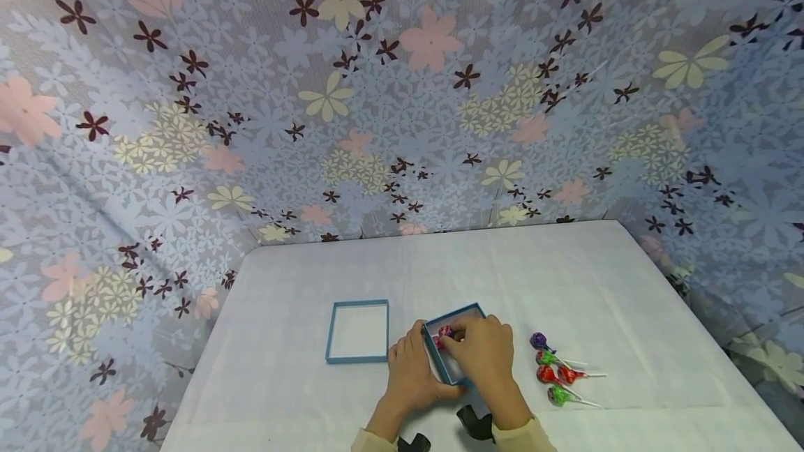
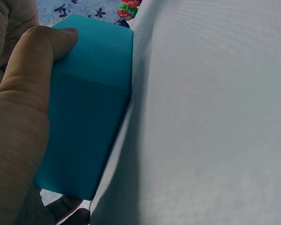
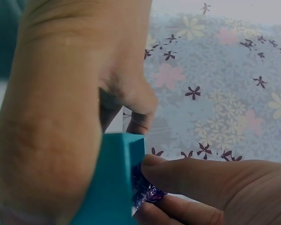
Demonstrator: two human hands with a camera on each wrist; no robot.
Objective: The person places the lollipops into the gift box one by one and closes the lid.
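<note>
My left hand (image 1: pixel 411 372) grips a blue open box (image 1: pixel 437 361) with white inside, fingers along its left side and thumb at the near end. In the left wrist view that thumb (image 2: pixel 42 51) lies across the box's blue wall (image 2: pixel 89 117). My right hand (image 1: pixel 488 351) reaches over the box and pinches a lollipop in shiny purple wrapping (image 3: pixel 147 191) between thumb and fingers, right at the box's edge in the right wrist view. Red-and-pink wrapped lollipops (image 1: pixel 445 330) show inside the box, partly hidden by the right hand.
To the left lies a shallow square blue-rimmed lid (image 1: pixel 358 360), white inside. Right of the box are several loose lollipops: purple (image 1: pixel 538 340), red (image 1: pixel 546 374) and green (image 1: pixel 556 395). Everything is on a white-covered table (image 1: pixel 283 396); flowered cloth (image 1: pixel 402 124) hangs behind.
</note>
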